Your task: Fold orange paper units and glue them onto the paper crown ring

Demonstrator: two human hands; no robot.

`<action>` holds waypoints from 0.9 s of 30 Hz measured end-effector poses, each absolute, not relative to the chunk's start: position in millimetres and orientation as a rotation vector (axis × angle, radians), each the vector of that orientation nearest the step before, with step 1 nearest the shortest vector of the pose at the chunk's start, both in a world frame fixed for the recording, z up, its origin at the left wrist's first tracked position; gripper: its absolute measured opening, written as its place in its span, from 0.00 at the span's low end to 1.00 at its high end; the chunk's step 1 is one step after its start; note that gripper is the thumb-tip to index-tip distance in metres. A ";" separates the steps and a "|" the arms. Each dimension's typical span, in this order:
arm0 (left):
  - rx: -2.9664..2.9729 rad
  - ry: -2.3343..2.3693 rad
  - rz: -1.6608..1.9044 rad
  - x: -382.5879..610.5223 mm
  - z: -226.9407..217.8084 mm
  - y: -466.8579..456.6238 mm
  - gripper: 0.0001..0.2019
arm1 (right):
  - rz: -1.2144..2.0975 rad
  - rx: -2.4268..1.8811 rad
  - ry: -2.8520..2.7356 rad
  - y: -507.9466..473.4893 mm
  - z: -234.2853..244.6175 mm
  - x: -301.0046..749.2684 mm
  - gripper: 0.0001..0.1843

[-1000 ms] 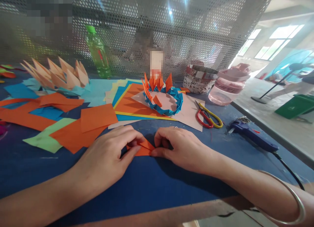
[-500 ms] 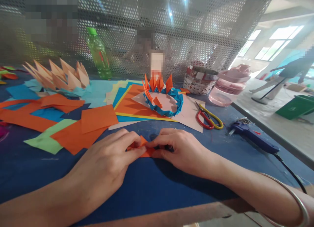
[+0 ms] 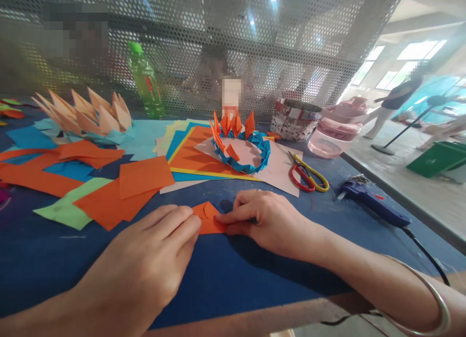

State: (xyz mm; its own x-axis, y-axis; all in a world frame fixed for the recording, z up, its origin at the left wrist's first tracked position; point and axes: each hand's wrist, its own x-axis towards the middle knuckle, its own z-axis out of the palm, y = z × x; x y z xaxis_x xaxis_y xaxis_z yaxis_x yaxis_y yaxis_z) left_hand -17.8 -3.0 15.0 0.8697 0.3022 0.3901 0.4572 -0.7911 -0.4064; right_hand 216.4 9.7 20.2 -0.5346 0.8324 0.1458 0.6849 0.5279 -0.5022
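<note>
A small folded piece of orange paper [image 3: 208,219] lies on the blue tabletop near the front edge, its peak pointing away from me. My left hand [image 3: 156,244] has its fingers pressed together on the paper's left side, covering that corner; the thumb is hidden. The right corner is pinched between thumb and forefinger of my right hand [image 3: 264,220]. Just beyond sits a ring of folded blue paper [image 3: 264,155] with orange folded points [image 3: 236,127] standing along its far and left side.
Loose orange sheets [image 3: 145,176] and a green sheet [image 3: 71,206] lie to the left, near a peach-pointed paper crown [image 3: 87,113]. Scissors [image 3: 309,173], a glue gun [image 3: 374,201] with a cord, a pink jug [image 3: 337,128] and a woven basket [image 3: 295,121] stand right. A green bottle [image 3: 145,79] is behind.
My left hand has shifted from a pinch over the paper to its left edge, uncovering more of the fold. My right hand keeps its hold.
</note>
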 end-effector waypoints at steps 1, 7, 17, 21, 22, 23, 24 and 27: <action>-2.527 -0.575 -0.395 -18.0 16.2 -5.5 0.19 | 0.551 -1.250 -2.405 9.7 20.0 216.5 0.13; -2.555 -0.633 -0.417 -20.7 14.9 -11.7 0.19 | 0.548 -1.250 -2.413 9.8 20.2 216.3 0.13; -2.701 -0.613 -0.572 -13.8 7.5 1.9 0.23 | 0.609 -1.265 -2.405 10.0 24.0 215.1 0.13; -2.651 -0.673 -0.469 -14.3 16.0 -4.2 0.22 | 0.596 -1.271 -2.399 10.4 22.8 215.6 0.12; -2.632 -0.672 -0.456 -14.9 18.2 -5.1 0.22 | 0.597 -1.274 -2.397 10.4 22.6 215.6 0.12; -2.618 -0.670 -0.444 -15.7 20.1 -5.4 0.21 | 0.598 -1.275 -2.396 10.4 22.4 215.6 0.12; -2.610 -0.672 -0.440 -16.7 21.6 -5.1 0.20 | 0.599 -1.276 -2.398 10.4 22.3 215.6 0.13; -2.645 -0.731 -0.532 -19.3 23.2 0.2 0.19 | 0.589 -1.275 -2.410 10.3 21.8 215.5 0.13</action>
